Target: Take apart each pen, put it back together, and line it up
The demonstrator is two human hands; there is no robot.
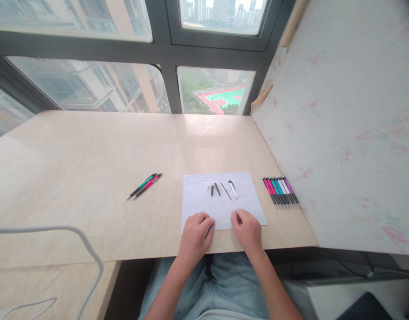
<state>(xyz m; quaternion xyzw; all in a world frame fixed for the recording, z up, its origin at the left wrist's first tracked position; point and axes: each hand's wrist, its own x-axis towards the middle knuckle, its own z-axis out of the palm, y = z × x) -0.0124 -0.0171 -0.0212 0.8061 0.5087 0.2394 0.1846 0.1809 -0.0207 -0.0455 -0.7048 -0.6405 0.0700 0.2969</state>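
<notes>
soft daylight is coming through the window panes (216, 91), whitening the skyline (221, 13) and leaving pale glare on the desk (204, 142). outer edges are looking stretched, the upper right corner is showing dark, and writing (207, 179) on the paper (222, 211) is blurring.
</notes>
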